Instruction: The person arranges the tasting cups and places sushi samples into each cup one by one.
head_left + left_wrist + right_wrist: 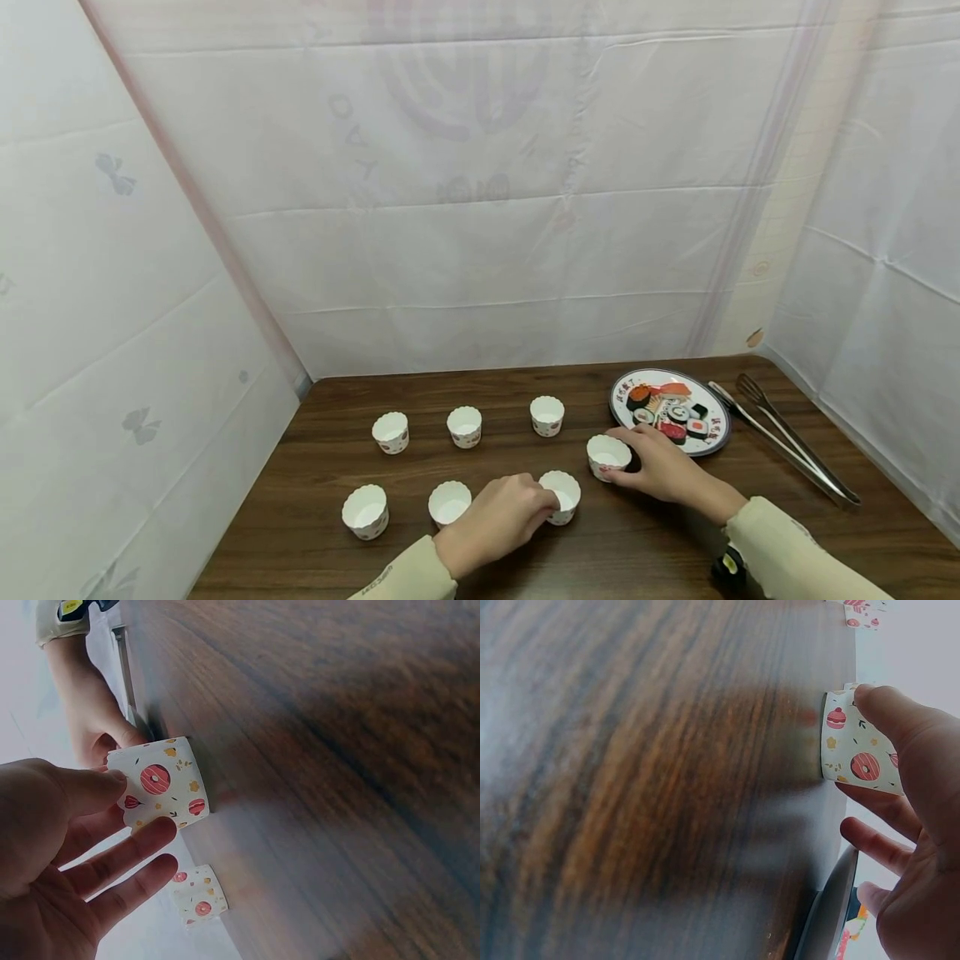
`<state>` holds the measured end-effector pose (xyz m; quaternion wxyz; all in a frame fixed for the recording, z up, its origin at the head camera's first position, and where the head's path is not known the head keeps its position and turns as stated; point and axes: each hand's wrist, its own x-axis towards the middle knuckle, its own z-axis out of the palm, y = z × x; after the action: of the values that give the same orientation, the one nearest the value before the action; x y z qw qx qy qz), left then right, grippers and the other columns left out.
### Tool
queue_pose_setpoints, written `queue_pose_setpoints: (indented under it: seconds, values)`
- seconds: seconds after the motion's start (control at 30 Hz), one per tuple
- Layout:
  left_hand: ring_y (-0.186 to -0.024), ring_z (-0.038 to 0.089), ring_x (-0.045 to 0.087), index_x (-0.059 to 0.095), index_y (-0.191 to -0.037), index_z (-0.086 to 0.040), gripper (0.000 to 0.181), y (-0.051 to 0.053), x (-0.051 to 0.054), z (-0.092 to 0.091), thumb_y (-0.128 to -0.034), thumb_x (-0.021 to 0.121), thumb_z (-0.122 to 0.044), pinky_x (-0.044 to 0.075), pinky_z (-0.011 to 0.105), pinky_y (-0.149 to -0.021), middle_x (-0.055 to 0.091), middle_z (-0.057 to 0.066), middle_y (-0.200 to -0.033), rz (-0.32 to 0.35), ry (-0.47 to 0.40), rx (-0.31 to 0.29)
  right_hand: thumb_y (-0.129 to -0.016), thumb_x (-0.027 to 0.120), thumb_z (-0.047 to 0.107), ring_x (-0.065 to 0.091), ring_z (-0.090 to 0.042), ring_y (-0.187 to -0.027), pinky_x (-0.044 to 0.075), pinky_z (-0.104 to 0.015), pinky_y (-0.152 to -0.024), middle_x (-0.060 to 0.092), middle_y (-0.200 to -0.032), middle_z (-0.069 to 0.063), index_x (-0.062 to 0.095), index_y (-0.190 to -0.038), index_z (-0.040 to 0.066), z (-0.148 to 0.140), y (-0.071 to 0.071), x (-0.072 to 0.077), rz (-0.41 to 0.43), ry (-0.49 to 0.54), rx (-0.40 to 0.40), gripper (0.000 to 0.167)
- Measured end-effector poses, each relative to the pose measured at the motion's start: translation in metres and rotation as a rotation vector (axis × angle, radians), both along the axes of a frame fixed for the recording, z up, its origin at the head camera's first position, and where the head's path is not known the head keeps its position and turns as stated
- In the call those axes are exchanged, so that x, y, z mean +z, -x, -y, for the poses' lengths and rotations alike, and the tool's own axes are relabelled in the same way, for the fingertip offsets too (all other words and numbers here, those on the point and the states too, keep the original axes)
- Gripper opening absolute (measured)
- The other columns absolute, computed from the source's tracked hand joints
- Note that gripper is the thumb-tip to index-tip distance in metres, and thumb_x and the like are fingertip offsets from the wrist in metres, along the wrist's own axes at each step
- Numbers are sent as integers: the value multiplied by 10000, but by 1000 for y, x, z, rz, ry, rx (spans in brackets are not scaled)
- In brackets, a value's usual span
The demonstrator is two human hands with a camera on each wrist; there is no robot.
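Note:
My left hand [498, 518] pinches the rim of a white paper baking cup [564, 493] standing on the dark wooden table. In the left wrist view this cup [169, 791] shows a pink donut print; the thumb lies on its near side, with two fingers held apart from it. Farther right, my right hand [660, 468] grips another baking cup [608, 454] between thumb and fingers. The right wrist view shows the thumb across that cup's [847, 750] printed side and a finger on its other side. Both cups are upright, close to each other.
More baking cups stand in two rows: a back-row cup [547, 414], another at front left [365, 512], and one partly behind my left hand [448, 502]. A sushi-patterned plate [624, 385] and metal tongs [795, 450] lie right. White cloth [487, 250] hangs behind the table.

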<state>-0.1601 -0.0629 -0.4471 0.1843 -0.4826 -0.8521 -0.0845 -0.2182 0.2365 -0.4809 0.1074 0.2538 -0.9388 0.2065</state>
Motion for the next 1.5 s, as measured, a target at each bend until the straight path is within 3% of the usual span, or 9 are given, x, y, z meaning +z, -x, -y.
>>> queue_pose_setpoints:
  seconds: [0.27, 0.9, 1.27, 1.5]
  values:
    - [-728, 18, 615, 745, -866, -189, 80, 0, 1, 1, -911, 784, -136, 490, 161, -632, 672, -121, -773, 35, 11, 7, -862, 818, 442, 632, -331, -1082, 531, -538, -878, 679, -1174, -111, 655, -1337, 72, 1, 2, -1, 11, -1, -3, 624]
    - [-743, 30, 624, 741, -890, -183, 63, 0, 2, 4, -917, 773, -137, 494, 169, -655, 683, -119, -788, 31, 31, 6, -868, 815, 455, 628, -345, -1093, 532, -547, -879, 670, -1176, -128, 650, -1345, 69, 7, 4, -1, 25, 2, 5, 635]
    - [-791, 32, 546, 746, -993, -185, 121, -1, 4, 4, -895, 812, -162, 461, 116, -704, 714, -118, -961, -3, 4, -8, -864, 817, 437, 632, -364, -1118, 522, -561, -923, 677, -1153, -131, 636, -1363, 67, 8, 11, 1, 18, -27, 0, 647]
    - [-785, 42, 540, 743, -985, -173, 107, 0, 4, 4, -899, 803, -153, 455, 120, -714, 709, -103, -945, -14, -20, -29, -872, 802, 466, 627, -312, -1075, 533, -514, -883, 677, -1152, -129, 641, -1358, 68, 9, 13, 3, 19, -45, -7, 648]
